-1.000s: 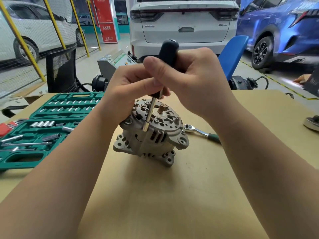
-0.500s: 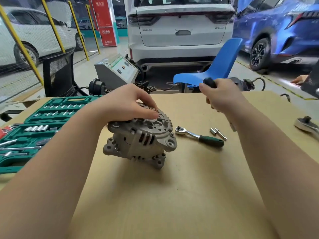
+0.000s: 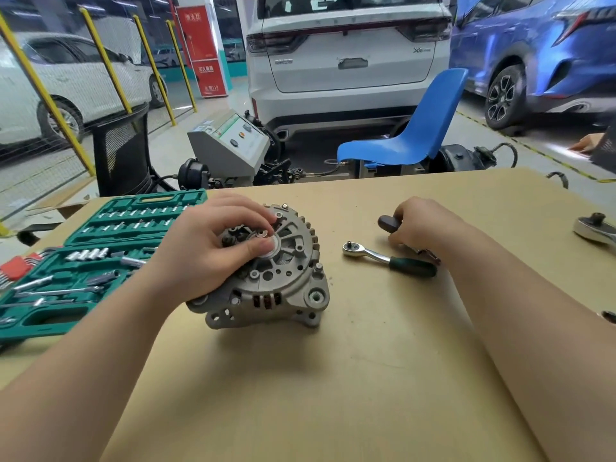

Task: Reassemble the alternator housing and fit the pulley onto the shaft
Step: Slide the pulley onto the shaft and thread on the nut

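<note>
Alternator (image 3: 266, 281) sits mid-worktop (image 3: 333, 378), cast metal, probably heavy and stiff. My left hand (image 3: 213, 248) grips its top; my right hand (image 3: 423, 228), at three o'clock, clasps a driver handle (image 3: 386, 223). Best hold: the ribbed rim.

Left hand (image 3: 213, 248) curled, gripping; right hand (image 3: 423, 225) curled, gripping.

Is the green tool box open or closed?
Open. The green plastic socket-set case lies flat on the tan table, and its rows of shiny metal sockets and bits show in their slots.
</note>
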{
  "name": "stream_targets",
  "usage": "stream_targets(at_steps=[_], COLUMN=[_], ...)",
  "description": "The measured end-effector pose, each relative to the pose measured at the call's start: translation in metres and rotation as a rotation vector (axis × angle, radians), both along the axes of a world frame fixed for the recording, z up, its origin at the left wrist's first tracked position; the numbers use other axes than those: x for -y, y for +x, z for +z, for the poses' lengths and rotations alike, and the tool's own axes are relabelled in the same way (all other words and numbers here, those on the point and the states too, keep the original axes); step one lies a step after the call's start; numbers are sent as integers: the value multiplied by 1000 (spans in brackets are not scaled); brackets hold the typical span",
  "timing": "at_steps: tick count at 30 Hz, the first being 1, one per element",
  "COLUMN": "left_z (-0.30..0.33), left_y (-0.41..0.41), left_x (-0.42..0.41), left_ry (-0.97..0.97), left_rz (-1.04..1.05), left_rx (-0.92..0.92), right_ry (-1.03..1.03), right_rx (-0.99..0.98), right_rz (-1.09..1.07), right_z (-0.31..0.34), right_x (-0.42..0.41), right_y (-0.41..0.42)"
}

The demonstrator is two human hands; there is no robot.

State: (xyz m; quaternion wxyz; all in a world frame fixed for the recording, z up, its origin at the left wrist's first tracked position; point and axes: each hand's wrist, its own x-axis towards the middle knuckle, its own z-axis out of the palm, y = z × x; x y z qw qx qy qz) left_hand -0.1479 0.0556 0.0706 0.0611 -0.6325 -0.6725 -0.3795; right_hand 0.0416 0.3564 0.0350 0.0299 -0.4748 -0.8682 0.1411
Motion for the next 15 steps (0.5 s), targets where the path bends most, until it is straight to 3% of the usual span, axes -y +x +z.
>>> stream_targets(at_steps=[7,10,12,15], left_z=[-21,-20,-21,-18], left_y=[2,6,6,6], left_x=[23,21,18,9], left_ry=[75,22,24,13], left_rz=[58,137,266,496], left_rx=[-7,66,198,500], right_ry=[130,104,-148,-503], right_rx=[45,-365,-700,-852], right_rz=[-10,121,225,232], right_z=[14,29,29,13], right_x=[15,46,82,126], right_y=[0,-14,-31,-51])
